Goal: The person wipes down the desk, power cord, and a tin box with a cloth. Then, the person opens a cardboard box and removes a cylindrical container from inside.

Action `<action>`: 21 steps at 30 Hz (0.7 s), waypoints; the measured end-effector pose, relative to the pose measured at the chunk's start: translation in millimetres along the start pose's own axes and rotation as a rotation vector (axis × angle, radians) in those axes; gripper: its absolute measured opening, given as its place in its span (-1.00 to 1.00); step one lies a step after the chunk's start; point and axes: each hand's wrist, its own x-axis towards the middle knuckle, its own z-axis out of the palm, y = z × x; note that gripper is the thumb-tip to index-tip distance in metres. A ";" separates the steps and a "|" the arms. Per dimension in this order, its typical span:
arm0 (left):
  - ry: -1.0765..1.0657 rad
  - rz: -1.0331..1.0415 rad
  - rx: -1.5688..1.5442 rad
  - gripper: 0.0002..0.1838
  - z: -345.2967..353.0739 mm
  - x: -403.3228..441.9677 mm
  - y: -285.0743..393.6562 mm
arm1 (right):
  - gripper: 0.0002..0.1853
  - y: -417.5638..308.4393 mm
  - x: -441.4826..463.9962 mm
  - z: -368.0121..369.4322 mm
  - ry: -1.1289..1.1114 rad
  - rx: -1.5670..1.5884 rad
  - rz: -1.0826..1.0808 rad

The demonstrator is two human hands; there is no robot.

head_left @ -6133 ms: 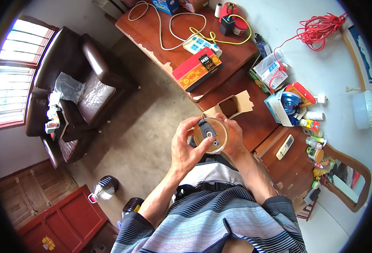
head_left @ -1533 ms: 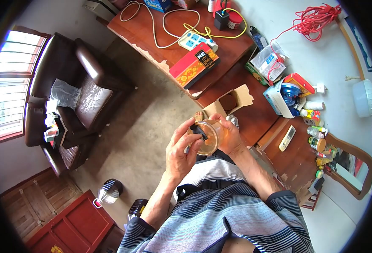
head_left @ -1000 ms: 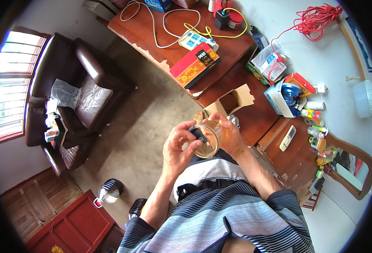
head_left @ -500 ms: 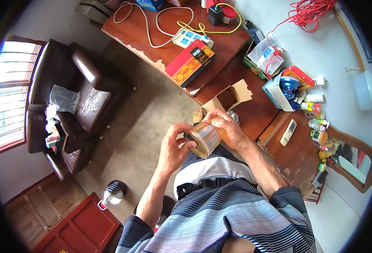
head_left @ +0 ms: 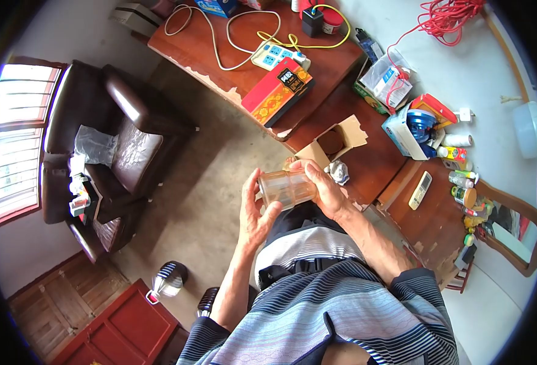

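Tilted on its side in front of my waist is a clear, amber-tinted jar (head_left: pixel 288 187). My right hand (head_left: pixel 324 193) is wrapped round its right end, with the fingers along the top and side. My left hand (head_left: pixel 256 213) is at the jar's left end, its thumb and fingers spread apart around it; whether they touch the glass is hard to tell. Just beyond my right hand stands an opened cardboard box (head_left: pixel 352 131) with a brown round shape inside. A crumpled silvery wrap (head_left: pixel 339 173) lies beside that box.
On the wooden table (head_left: pixel 219 36) are a power strip (head_left: pixel 273 55), cables and a red-and-orange box (head_left: pixel 268 100). A remote control (head_left: pixel 420 190), a blue round object (head_left: pixel 420 125) and several bottles line the right side. A brown armchair (head_left: pixel 140 140) is at the left.
My left fingers have spread from their pinch at the jar's left end. The jar has turned to lie more level, its end no longer facing my body. My right hand still holds it.
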 end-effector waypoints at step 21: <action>-0.013 0.007 -0.050 0.05 14.0 -1.0 -14.6 | -0.42 -2.2 -15.4 -7.3 -0.018 -0.065 0.188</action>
